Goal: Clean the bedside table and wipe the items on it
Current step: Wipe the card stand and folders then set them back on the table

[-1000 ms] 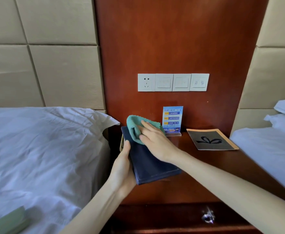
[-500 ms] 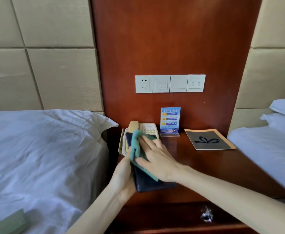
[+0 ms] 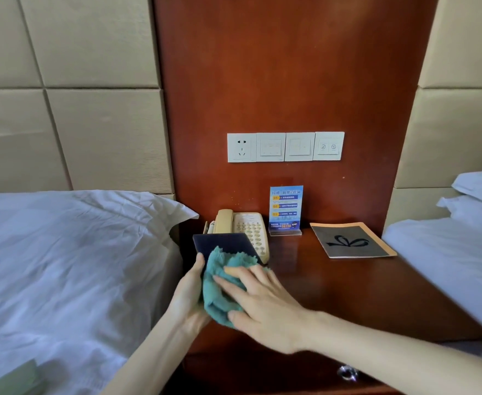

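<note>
A dark blue folder [image 3: 222, 243] is held above the left side of the wooden bedside table [image 3: 362, 297]. My left hand [image 3: 190, 292] grips the folder's left edge. My right hand [image 3: 262, 303] presses a teal cloth [image 3: 220, 283] flat against the folder's cover, fingers spread. The cloth and hand hide most of the folder. Behind it stands a beige telephone [image 3: 245, 226]. A blue sign in a clear stand [image 3: 286, 208] is at the back. A grey booklet with a bow drawing [image 3: 351, 242] lies at the right rear.
White beds flank the table, one on the left [image 3: 63, 266] and one on the right [image 3: 448, 246]. A row of wall switches and a socket [image 3: 285, 146] sits above. A drawer knob [image 3: 347, 373] shows below the tabletop. A green object [image 3: 9, 380] lies at bottom left.
My right hand slid the cloth down the folder from its far end toward me. The telephone behind came into view.
</note>
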A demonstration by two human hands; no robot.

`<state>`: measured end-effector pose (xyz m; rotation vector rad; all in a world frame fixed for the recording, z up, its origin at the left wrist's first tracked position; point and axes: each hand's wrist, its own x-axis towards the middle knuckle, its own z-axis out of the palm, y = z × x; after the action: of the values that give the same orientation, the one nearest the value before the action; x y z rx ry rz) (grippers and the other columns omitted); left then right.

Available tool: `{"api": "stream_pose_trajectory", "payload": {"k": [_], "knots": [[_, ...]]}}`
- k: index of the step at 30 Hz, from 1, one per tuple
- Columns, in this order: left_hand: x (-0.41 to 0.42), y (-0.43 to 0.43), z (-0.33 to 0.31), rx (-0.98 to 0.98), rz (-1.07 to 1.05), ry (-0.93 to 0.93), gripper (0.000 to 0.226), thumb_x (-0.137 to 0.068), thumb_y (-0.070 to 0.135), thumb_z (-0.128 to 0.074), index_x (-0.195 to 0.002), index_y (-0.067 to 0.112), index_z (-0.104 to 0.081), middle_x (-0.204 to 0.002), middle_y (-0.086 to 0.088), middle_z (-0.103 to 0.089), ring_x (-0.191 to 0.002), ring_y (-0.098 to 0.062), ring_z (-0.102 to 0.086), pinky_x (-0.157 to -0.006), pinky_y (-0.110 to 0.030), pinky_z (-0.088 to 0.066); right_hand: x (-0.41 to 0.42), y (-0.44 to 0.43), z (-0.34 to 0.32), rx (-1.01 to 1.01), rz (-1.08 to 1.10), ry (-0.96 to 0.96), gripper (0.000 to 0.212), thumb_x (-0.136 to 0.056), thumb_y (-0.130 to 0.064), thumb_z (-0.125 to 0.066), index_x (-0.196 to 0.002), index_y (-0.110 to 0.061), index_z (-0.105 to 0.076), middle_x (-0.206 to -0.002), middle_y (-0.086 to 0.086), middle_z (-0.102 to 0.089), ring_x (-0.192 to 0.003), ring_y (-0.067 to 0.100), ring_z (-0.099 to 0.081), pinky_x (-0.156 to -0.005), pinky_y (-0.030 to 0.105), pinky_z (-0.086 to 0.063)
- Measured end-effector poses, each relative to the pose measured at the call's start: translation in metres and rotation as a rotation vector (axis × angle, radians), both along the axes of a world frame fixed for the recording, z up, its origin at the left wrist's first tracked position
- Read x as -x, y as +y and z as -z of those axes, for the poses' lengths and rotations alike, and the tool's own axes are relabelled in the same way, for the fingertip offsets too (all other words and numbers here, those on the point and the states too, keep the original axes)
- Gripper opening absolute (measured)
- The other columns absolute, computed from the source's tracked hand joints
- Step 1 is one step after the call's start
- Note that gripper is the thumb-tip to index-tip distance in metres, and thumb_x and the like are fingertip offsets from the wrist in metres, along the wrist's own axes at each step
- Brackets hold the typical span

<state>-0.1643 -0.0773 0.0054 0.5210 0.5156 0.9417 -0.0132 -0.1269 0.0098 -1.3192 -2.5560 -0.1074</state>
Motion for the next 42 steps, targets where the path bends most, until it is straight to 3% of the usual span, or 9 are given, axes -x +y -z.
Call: {"api": "stream_pose_trajectory", "payload": {"k": [3,9,12,19,24,27,33,36,42], "knots": [[0.002,0.001,0.000,0.025,-0.002,-0.048,0.067,-0.093,0.058,-0.034,-0.114,-0.001,-0.059,-0.104,-0.027,-0.069,-0.089,-0.038,-0.070,-0.061,-0.046,-0.058,-0.002,-0.004,0.008,-0.001,0.014,0.015,0.065,-0.091,-0.049,-0.023,-0.151,-0.030,-0.009,-0.154,-0.006,-0.010,-0.135,0.019,-0.011,-0.112,0.040,-0.014],[-0.007,-0.005,-0.007,-0.150,-0.119,-0.009,0.052,-0.097,0.047,-0.034,-0.115,0.009,-0.064,-0.116,-0.016,-0.068,-0.100,-0.028,-0.068,-0.069,-0.038,-0.059,-0.012,0.045,-0.019,0.041,0.153,0.149,0.058,-0.099,-0.036,-0.028,-0.152,-0.033,-0.004,-0.160,-0.008,0.012,-0.144,0.006,0.016,-0.114,0.032,0.009],[-0.013,-0.007,-0.006,-0.156,-0.168,0.032,0.044,-0.096,0.044,-0.040,-0.114,0.013,-0.065,-0.112,-0.011,-0.070,-0.097,-0.023,-0.070,-0.070,-0.035,-0.060,-0.015,0.063,-0.030,0.129,0.183,0.218,0.055,-0.101,-0.034,-0.027,-0.152,-0.030,-0.005,-0.160,-0.004,0.012,-0.144,0.011,0.019,-0.116,0.033,0.007],[-0.001,-0.002,-0.007,-0.115,-0.206,0.015,0.048,-0.098,0.046,-0.034,-0.112,0.008,-0.062,-0.104,-0.014,-0.073,-0.091,-0.025,-0.071,-0.071,-0.039,-0.056,-0.015,0.049,-0.014,0.221,0.071,0.420,0.052,-0.098,-0.022,-0.035,-0.149,-0.029,-0.026,-0.159,-0.013,-0.008,-0.144,0.000,0.007,-0.119,0.029,0.000],[0.001,0.002,-0.005,-0.083,-0.231,0.007,0.046,-0.098,0.048,-0.034,-0.113,0.012,-0.060,-0.106,-0.012,-0.072,-0.092,-0.025,-0.071,-0.071,-0.041,-0.053,-0.027,0.022,0.009,0.203,0.037,0.609,0.053,-0.092,0.002,-0.043,-0.138,-0.024,-0.049,-0.149,-0.014,-0.034,-0.141,-0.007,-0.017,-0.113,0.010,-0.010],[0.004,0.003,-0.005,-0.066,-0.254,0.015,0.043,-0.097,0.047,-0.036,-0.112,0.014,-0.059,-0.103,-0.010,-0.072,-0.090,-0.024,-0.071,-0.070,-0.041,-0.053,-0.033,0.014,0.014,0.175,0.038,0.678,0.054,-0.087,0.014,-0.046,-0.128,-0.017,-0.059,-0.141,-0.010,-0.047,-0.136,-0.004,-0.031,-0.112,0.012,-0.023],[0.007,0.005,-0.008,-0.072,-0.319,0.025,0.043,-0.098,0.047,-0.035,-0.126,0.018,-0.051,-0.116,-0.008,-0.066,-0.101,-0.023,-0.066,-0.078,-0.042,-0.052,-0.054,0.010,0.000,0.078,0.017,0.612,0.045,-0.084,0.016,-0.049,-0.111,-0.012,-0.071,-0.124,-0.009,-0.057,-0.119,-0.001,-0.051,-0.099,0.009,-0.039],[0.007,0.006,-0.007,-0.082,-0.336,0.026,0.042,-0.098,0.049,-0.035,-0.125,0.020,-0.050,-0.107,-0.003,-0.067,-0.089,-0.019,-0.070,-0.068,-0.038,-0.055,-0.068,0.014,-0.003,0.024,0.080,0.591,0.042,-0.084,0.014,-0.049,-0.106,-0.013,-0.073,-0.122,0.000,-0.063,-0.113,0.002,-0.055,-0.095,0.012,-0.045],[0.006,0.005,-0.004,-0.038,-0.326,0.013,0.044,-0.097,0.048,-0.036,-0.131,0.021,-0.046,-0.103,-0.001,-0.067,-0.090,-0.020,-0.066,-0.067,-0.040,-0.052,-0.087,0.017,0.028,0.082,0.216,0.265,0.043,-0.091,-0.003,-0.044,-0.126,-0.021,-0.062,-0.141,0.001,-0.051,-0.127,0.009,-0.044,-0.107,0.019,-0.030]]}}
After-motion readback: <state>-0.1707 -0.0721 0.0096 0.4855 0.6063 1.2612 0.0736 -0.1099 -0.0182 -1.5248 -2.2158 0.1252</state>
